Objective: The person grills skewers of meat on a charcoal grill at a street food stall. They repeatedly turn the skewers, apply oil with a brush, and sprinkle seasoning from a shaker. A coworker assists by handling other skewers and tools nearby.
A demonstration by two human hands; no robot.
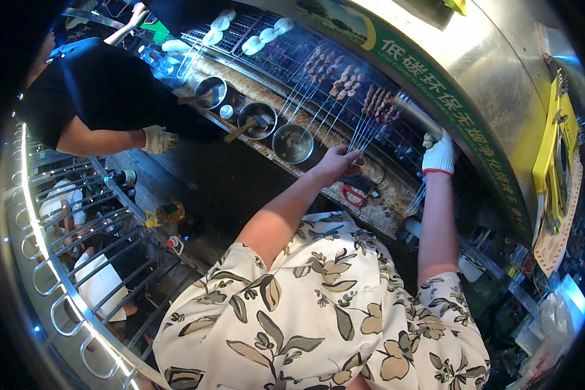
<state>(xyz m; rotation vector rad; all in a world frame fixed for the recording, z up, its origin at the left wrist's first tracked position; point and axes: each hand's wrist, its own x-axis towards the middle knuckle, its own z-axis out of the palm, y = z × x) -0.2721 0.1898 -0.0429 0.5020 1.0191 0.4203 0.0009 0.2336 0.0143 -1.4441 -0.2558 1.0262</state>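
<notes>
My bare left hand [342, 162] grips the lower ends of a bunch of metal skewers. Their dark meat pieces [380, 103] lie over the charcoal grill. A white knitted glove with a red cuff covers my right hand [438, 151], which is closed around a shiny metal cylinder, perhaps a seasoning shaker [417, 113], tilted toward the meat. Two more groups of meat skewers [347, 83] rest on the grill to the left. Below the left hand, scissors with a red handle [352, 195] lie on the ledge.
Three metal bowls stand along the ledge, including one [293, 143] near my left hand; two hold brushes. A co-worker's gloved hand [160, 139] is at the left, beside a metal railing [122, 195]. A curved metal hood [448, 105] with a green banner overhangs the grill.
</notes>
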